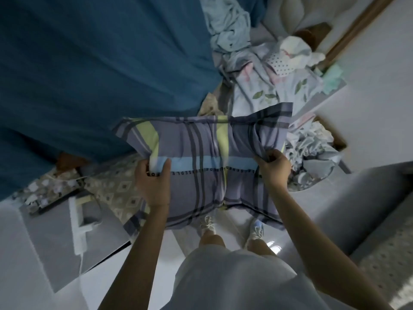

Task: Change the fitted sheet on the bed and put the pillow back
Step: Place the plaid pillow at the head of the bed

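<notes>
A plaid pillow (pixel 201 153) in purple, yellow and light blue hangs in the air in front of me, above my feet. My left hand (pixel 152 182) grips its left edge, thumb over the front of the cover. My right hand (pixel 273 168) pinches a bunch of the cover at its right edge. The bed fills the upper left, covered by a dark blue fitted sheet (pixel 89 63) that lies fairly smooth. The pillow is just off the bed's near corner.
A heap of pale floral bedding (pixel 274 81) lies on the floor to the right of the bed. A patterned mattress side (pixel 116 191) shows under the sheet's edge. A grey flat board (pixel 55 242) lies at lower left and a grey sofa (pixel 357 209) stands at right.
</notes>
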A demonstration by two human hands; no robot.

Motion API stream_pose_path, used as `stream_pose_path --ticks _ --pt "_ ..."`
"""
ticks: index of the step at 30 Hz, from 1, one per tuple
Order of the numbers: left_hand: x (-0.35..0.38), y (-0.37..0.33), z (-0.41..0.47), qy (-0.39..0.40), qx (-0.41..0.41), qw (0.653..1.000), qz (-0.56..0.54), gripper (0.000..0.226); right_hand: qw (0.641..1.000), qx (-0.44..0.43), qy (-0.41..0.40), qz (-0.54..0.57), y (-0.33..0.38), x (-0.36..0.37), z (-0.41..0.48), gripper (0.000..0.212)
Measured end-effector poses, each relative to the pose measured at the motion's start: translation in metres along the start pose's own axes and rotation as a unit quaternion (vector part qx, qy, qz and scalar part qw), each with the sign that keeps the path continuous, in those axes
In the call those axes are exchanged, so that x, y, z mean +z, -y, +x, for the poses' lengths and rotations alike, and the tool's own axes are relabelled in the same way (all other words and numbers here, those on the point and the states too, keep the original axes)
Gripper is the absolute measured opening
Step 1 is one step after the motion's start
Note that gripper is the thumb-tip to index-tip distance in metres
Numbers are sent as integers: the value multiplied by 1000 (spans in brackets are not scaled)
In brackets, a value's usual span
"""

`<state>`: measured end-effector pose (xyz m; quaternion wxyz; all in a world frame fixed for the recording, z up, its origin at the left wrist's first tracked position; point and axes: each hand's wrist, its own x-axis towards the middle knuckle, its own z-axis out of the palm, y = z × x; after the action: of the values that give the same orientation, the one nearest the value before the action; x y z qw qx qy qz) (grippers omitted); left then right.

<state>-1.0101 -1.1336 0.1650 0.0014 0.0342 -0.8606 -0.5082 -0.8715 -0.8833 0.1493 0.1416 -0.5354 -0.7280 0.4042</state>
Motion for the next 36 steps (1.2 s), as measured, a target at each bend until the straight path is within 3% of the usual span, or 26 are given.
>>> stream_pose_path --ticks 8,14,20,28,36 --pt "116 -79 -119 155 63 986 -14 27 978 116 -155 81 -100 -157 -22 14" --pt "226 -134 -260 271 100 957 -17 26 947 177 -249 98 -208 -295 -23 19" --pt "317 -187 -395 379 135 915 -19 26 903 234 -340 121 -296 -411 -22 23" --pt "454 -251 -511 469 189 863 -11 27 849 282 -417 164 -392 -516 23 25" --pt "610 -318 -626 573 218 790 19 29 768 356 -499 186 -471 -627 90 28"
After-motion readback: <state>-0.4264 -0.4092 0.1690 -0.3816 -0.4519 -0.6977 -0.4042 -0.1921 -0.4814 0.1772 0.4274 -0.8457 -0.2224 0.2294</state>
